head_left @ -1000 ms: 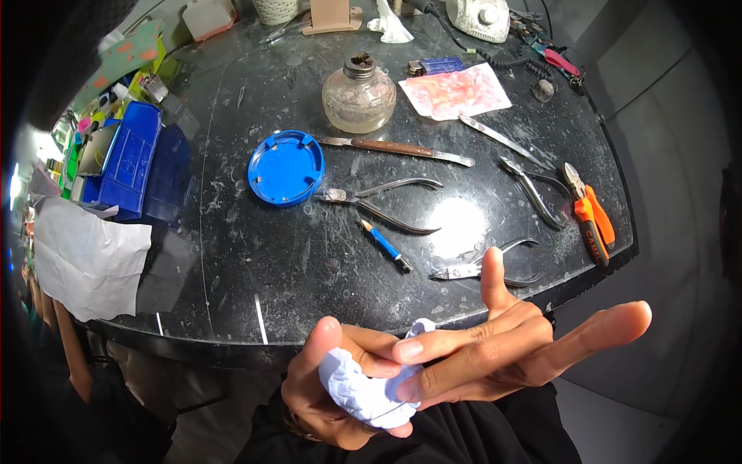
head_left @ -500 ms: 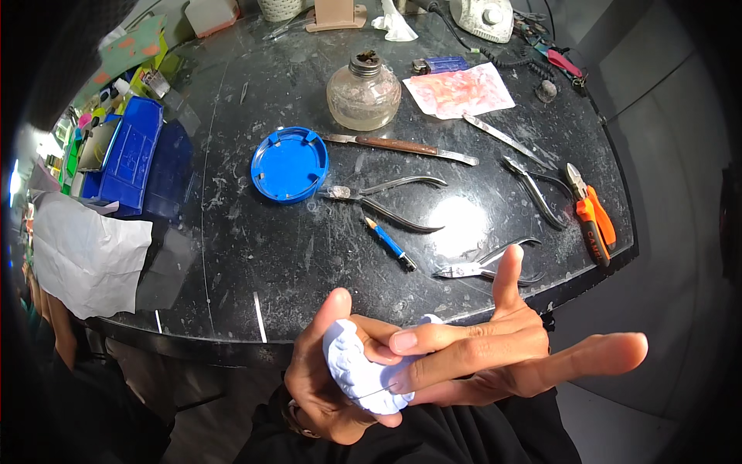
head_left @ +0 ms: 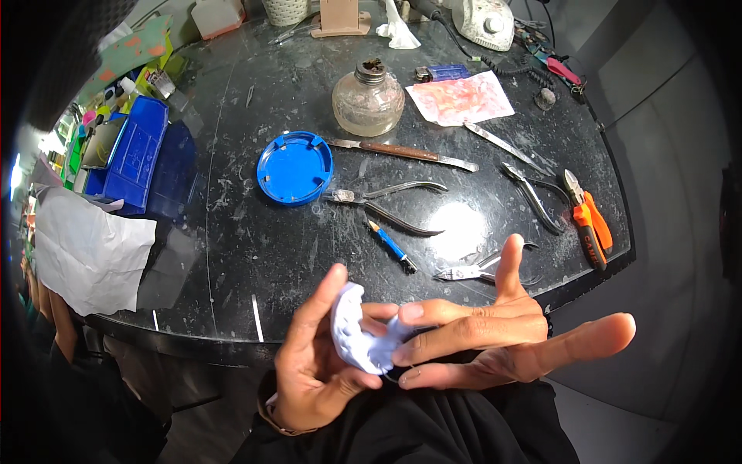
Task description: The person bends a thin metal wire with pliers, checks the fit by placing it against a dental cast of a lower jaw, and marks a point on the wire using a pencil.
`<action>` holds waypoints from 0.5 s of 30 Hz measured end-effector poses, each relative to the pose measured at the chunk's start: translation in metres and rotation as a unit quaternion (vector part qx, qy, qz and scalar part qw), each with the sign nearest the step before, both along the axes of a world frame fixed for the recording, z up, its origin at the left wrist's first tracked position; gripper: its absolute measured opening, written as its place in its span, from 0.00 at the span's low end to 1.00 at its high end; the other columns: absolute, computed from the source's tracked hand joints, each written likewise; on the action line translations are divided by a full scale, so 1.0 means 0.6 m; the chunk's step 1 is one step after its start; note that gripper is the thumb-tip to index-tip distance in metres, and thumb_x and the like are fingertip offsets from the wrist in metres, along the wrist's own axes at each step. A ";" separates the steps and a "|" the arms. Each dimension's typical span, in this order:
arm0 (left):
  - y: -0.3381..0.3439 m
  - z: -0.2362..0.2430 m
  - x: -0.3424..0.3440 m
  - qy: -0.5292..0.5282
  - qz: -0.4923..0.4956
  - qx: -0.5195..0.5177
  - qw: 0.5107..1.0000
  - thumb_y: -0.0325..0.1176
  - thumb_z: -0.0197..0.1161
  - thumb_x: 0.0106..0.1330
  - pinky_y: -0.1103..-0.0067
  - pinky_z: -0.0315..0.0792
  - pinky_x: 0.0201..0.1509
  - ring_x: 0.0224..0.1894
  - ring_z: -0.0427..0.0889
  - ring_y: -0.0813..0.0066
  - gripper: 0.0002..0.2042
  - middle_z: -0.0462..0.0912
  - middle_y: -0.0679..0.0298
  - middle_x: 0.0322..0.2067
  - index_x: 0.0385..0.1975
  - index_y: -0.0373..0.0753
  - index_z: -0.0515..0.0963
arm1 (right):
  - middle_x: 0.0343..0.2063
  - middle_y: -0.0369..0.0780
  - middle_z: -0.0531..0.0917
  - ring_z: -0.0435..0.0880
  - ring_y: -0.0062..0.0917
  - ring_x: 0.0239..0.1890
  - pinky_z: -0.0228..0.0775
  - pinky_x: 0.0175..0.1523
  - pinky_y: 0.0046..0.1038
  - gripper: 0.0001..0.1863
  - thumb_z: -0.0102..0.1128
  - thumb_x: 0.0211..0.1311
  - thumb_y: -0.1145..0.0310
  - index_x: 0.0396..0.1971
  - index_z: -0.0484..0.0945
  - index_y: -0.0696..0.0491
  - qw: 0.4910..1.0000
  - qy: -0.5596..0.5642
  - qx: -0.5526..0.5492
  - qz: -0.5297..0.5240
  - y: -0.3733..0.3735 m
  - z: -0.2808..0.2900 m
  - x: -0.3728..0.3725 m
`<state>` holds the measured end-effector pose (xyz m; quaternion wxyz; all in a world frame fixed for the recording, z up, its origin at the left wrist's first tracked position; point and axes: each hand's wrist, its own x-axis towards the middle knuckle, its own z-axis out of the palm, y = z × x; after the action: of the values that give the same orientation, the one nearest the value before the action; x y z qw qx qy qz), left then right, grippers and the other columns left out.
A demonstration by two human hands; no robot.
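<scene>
A pale lavender dental cast (head_left: 352, 340), arch-shaped with moulded teeth, is held just off the near edge of the bench. My left hand (head_left: 309, 375) is closed around its left and lower side, thumb at the bottom rim. From the right, my right hand (head_left: 495, 340) reaches across with its index and middle fingertips at the cast. A thin bent wire (head_left: 393, 378) shows between those fingertips and the thumb tip, close against the cast's lower rim. My right little finger and another finger stick out, away from the cast. Part of the wire is hidden behind the fingers.
On the dark bench lie pliers (head_left: 464, 272), more pliers (head_left: 386, 203), orange-handled cutters (head_left: 589, 224), a blue pencil (head_left: 392, 246), a wooden-handled spatula (head_left: 410, 151) and a blue round lid (head_left: 295, 168). A glass spirit lamp (head_left: 369, 100) stands farther back. Blue bins (head_left: 135, 158) stand left.
The cast has been raised and tipped more upright in my left hand. My right fingertips have shifted with it, and the wire now shows as a curve below the cast.
</scene>
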<state>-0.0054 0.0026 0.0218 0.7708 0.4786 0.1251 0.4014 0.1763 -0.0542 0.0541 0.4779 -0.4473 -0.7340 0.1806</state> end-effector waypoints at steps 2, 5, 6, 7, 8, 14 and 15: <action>0.008 -0.002 -0.013 0.125 0.047 0.016 0.991 0.25 0.61 0.55 0.76 0.63 0.54 0.49 0.70 0.72 0.37 0.69 0.48 0.47 0.61 0.29 0.44 | 0.30 0.35 0.82 0.79 0.27 0.44 0.16 0.64 0.44 0.25 0.66 0.43 0.75 0.42 0.64 0.49 0.999 -0.023 0.030 -0.015 0.015 -0.021 0.000; 0.022 -0.002 -0.020 0.254 0.108 0.096 0.956 0.19 0.52 0.59 0.77 0.61 0.55 0.51 0.68 0.71 0.29 0.66 0.51 0.50 0.60 0.28 0.48 | 0.23 0.31 0.83 0.81 0.24 0.40 0.12 0.65 0.40 0.55 0.69 0.41 0.68 0.54 0.28 0.55 0.983 -0.131 0.116 -0.051 0.017 -0.004 0.004; 0.026 -0.006 -0.020 0.281 0.125 0.122 0.944 0.18 0.51 0.59 0.78 0.61 0.55 0.50 0.68 0.71 0.28 0.66 0.52 0.50 0.60 0.28 0.49 | 0.21 0.30 0.83 0.81 0.23 0.39 0.11 0.65 0.40 0.64 0.69 0.41 0.66 0.56 0.15 0.55 0.976 -0.176 0.116 -0.057 0.012 0.013 0.006; 0.023 -0.001 -0.014 0.285 0.160 0.103 0.940 0.18 0.51 0.59 0.77 0.64 0.53 0.49 0.69 0.70 0.26 0.65 0.52 0.50 0.58 0.29 0.54 | 0.21 0.30 0.83 0.81 0.23 0.40 0.10 0.65 0.39 0.58 0.68 0.42 0.67 0.54 0.21 0.55 0.971 -0.195 0.116 -0.072 0.011 0.019 0.005; 0.026 0.002 -0.016 0.281 0.158 0.102 0.941 0.18 0.51 0.59 0.77 0.64 0.53 0.49 0.69 0.70 0.26 0.65 0.52 0.50 0.58 0.29 0.54 | 0.22 0.31 0.83 0.80 0.23 0.40 0.09 0.64 0.39 0.53 0.67 0.43 0.67 0.51 0.27 0.56 0.974 -0.187 0.101 -0.083 0.008 0.020 0.002; 0.035 0.011 -0.015 0.444 0.320 0.291 0.785 0.23 0.60 0.54 0.75 0.70 0.45 0.46 0.72 0.64 0.21 0.68 0.52 0.48 0.50 0.30 0.67 | 0.25 0.33 0.83 0.78 0.20 0.44 0.05 0.63 0.37 0.19 0.62 0.49 0.69 0.36 0.62 0.56 0.992 -0.060 0.026 -0.108 0.006 0.006 -0.006; 0.030 0.015 -0.014 0.407 0.339 0.303 0.792 0.26 0.63 0.51 0.75 0.69 0.45 0.44 0.73 0.63 0.18 0.70 0.52 0.46 0.42 0.30 0.73 | 0.26 0.33 0.83 0.78 0.19 0.44 0.04 0.63 0.36 0.13 0.61 0.50 0.69 0.33 0.68 0.56 0.992 -0.055 0.022 -0.108 0.006 0.005 -0.007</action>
<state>-0.0135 0.0204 0.0309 0.2787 0.7337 0.4532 0.4226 0.1720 -0.0508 0.0568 0.4632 -0.5229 -0.7103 0.0865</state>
